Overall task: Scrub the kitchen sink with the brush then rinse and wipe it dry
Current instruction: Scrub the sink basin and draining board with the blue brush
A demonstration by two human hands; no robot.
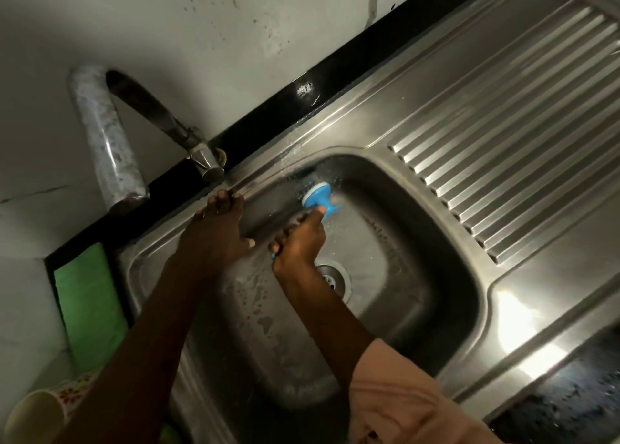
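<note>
Her right hand (298, 239) is curled around the handle of a blue brush (317, 197), whose round head presses against the back wall of the steel sink (396, 242), up near the rim and well above the drain (333, 277). Meanwhile the left hand (214, 232) lies flat with fingers stretched out on the sink's back rim, just below the tap (110, 142), holding nothing.

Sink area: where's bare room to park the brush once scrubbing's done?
The ribbed drainboard right of the basin is bare, as is the flat rim below it. The basin's back left is crowded: left hand on the edge, right hand gripping the brush. Green cloth fills the left ledge.
</note>
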